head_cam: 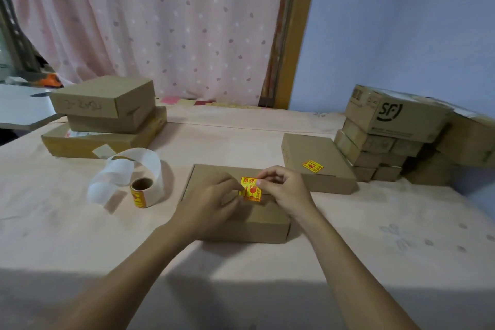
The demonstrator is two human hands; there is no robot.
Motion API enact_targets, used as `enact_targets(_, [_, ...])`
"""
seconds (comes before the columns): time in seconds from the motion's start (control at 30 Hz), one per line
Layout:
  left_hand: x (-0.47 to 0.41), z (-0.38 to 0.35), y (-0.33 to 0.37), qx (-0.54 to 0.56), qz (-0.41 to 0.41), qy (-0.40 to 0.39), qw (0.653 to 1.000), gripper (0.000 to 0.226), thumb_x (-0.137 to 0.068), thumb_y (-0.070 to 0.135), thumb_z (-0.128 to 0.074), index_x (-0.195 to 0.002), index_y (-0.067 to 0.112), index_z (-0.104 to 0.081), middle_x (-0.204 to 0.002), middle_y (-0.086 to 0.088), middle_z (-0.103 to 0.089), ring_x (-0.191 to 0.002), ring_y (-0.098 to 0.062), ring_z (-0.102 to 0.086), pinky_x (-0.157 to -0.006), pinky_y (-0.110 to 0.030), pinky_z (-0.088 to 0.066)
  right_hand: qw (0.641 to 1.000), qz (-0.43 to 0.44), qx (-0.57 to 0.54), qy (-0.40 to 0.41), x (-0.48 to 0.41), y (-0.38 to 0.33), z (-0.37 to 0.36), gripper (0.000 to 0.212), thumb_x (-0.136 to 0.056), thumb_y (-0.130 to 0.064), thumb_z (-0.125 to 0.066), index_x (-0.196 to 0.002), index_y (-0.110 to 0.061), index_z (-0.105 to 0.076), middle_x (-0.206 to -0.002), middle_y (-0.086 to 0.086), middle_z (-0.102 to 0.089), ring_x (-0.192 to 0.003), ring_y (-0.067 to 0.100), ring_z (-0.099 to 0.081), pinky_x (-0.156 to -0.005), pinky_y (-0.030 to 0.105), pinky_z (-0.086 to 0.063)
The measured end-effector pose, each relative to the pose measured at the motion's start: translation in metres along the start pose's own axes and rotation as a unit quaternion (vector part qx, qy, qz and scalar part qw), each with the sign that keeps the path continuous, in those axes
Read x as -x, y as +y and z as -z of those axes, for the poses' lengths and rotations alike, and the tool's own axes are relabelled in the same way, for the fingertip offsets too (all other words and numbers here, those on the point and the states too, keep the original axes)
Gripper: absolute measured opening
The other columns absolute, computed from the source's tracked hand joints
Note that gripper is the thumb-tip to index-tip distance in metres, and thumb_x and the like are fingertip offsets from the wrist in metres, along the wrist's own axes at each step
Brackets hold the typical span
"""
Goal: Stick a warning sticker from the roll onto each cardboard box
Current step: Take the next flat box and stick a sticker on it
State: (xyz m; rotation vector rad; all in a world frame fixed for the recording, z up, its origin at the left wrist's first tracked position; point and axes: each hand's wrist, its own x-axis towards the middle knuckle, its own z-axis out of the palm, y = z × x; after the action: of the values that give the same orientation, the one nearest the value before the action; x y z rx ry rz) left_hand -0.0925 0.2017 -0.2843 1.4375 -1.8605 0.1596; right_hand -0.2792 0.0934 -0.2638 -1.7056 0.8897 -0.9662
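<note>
Grip: left hand point(214, 201) and right hand point(284, 187) each pinch a side edge of the warning sticker point(250, 189), a glossy yellow square with red print, over the top of a flat brown cardboard box point(241, 225) at the bench's point(375, 236) near middle. Bare peach cloth runs along the near edge and to the right. Left of the box: sticker roll point(142, 193) on a cardboard core, white backing strip point(134, 166) looping. Behind, right: stickered box point(316, 153). Far corners: left stack point(104, 115), right stack point(388, 128).
</note>
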Motion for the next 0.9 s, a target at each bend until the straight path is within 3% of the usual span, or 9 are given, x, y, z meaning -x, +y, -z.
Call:
enact_targets(0.17, [-0.009,-0.036,0.026,-0.066,-0.057,0.016,0.996,0.025,-0.092,0.036,-0.056,-0.099,0.018,-0.072,-0.105,0.005,-0.066,-0.088,-0.020,-0.060,-0.061,-0.036,-0.051,0.994,0.004,0.107,0.019,0.009,0.012,0.029,0.014,-0.082,-0.014,-0.080,-0.081,-0.028,-0.076,-0.077,-0.004,-0.074,-0.075,0.009,-0.068,-0.072,0.032,-0.056])
enact_targets(0.33, [-0.008,-0.049,0.033,-0.068,-0.070,-0.004,0.995,0.024,-0.094,0.034,-0.058,-0.099,0.017,-0.073,-0.105,0.005,-0.067,-0.089,-0.019,-0.059,-0.067,-0.034,-0.050,0.987,0.015,0.156,0.021,0.015,0.015,0.036,0.008,-0.085,-0.014,-0.079,-0.090,-0.019,-0.078,-0.079,-0.007,-0.074,-0.071,-0.002,-0.065,-0.066,0.017,-0.051])
enact_targets(0.47, [-0.008,-0.047,0.032,-0.076,-0.071,-0.017,0.994,0.027,-0.095,0.036,-0.055,-0.097,0.016,-0.073,-0.103,0.004,-0.068,-0.088,-0.020,-0.059,-0.070,-0.033,-0.049,0.976,0.036,0.212,0.021,0.018,0.018,0.035,0.007,-0.087,-0.019,-0.077,-0.093,-0.022,-0.077,-0.082,-0.011,-0.072,-0.079,0.005,-0.067,-0.073,0.027,-0.056])
enact_targets(0.53, [-0.008,-0.047,0.031,-0.081,-0.071,-0.023,0.994,0.026,-0.096,0.035,-0.054,-0.095,0.016,-0.072,-0.099,0.004,-0.068,-0.087,-0.020,-0.059,-0.070,-0.034,-0.048,0.947,0.080,0.310,0.021,0.021,0.016,0.033,0.009,-0.089,-0.026,-0.072,-0.097,-0.027,-0.075,-0.086,-0.012,-0.068,-0.087,0.010,-0.064,-0.076,0.031,-0.055])
enact_targets(0.6, [-0.008,-0.048,0.031,-0.084,-0.071,-0.030,0.993,0.027,-0.097,0.034,-0.053,-0.094,0.015,-0.071,-0.096,0.003,-0.068,-0.086,-0.021,-0.059,-0.071,-0.034,-0.048,0.892,0.161,0.423,0.026,0.023,0.016,0.030,0.012,-0.093,-0.030,-0.066,-0.102,-0.026,-0.073,-0.094,-0.007,-0.069,-0.096,0.017,-0.059,-0.077,0.033,-0.049])
enact_targets(0.67, [-0.008,-0.048,0.031,-0.088,-0.069,-0.033,0.993,0.029,-0.097,0.034,-0.051,-0.095,0.015,-0.072,-0.096,0.003,-0.068,-0.086,-0.022,-0.059,-0.072,-0.035,-0.048,0.842,0.230,0.487,0.036,0.024,0.019,0.028,0.012,-0.092,-0.030,-0.064,-0.098,-0.023,-0.073,-0.095,-0.004,-0.072,-0.094,0.022,-0.058,-0.076,0.035,-0.046])
enact_targets(0.73, [-0.009,-0.047,0.032,-0.088,-0.066,-0.040,0.993,0.029,-0.098,0.035,-0.050,-0.094,0.016,-0.072,-0.096,0.004,-0.068,-0.086,-0.021,-0.058,-0.072,-0.034,-0.048,0.818,0.246,0.515,0.065,0.023,0.024,0.028,0.013,-0.089,-0.032,-0.066,-0.089,-0.021,-0.074,-0.090,-0.003,-0.071,-0.088,0.024,-0.060,-0.072,0.036,-0.048])
enact_targets(0.8, [-0.010,-0.045,0.032,-0.079,-0.059,-0.052,0.994,0.030,-0.097,0.038,-0.050,-0.098,0.019,-0.073,-0.098,0.006,-0.068,-0.088,-0.019,-0.058,-0.072,-0.030,-0.047,0.823,0.233,0.513,0.078,0.022,0.028,0.030,0.018,-0.089,-0.035,-0.066,-0.088,-0.021,-0.077,-0.096,-0.003,-0.070,-0.090,0.024,-0.060,-0.071,0.034,-0.048])
enact_targets(0.9, [-0.011,-0.035,0.026,-0.063,-0.037,-0.076,0.994,0.033,-0.096,0.045,-0.051,-0.104,0.023,-0.074,-0.103,0.010,-0.070,-0.093,-0.016,-0.059,-0.073,-0.032,-0.050,0.864,0.153,0.477,0.047,0.022,0.025,0.037,0.026,-0.096,-0.043,-0.060,-0.104,-0.026,-0.078,-0.115,-0.009,-0.066,-0.106,0.016,-0.054,-0.075,0.028,-0.038])
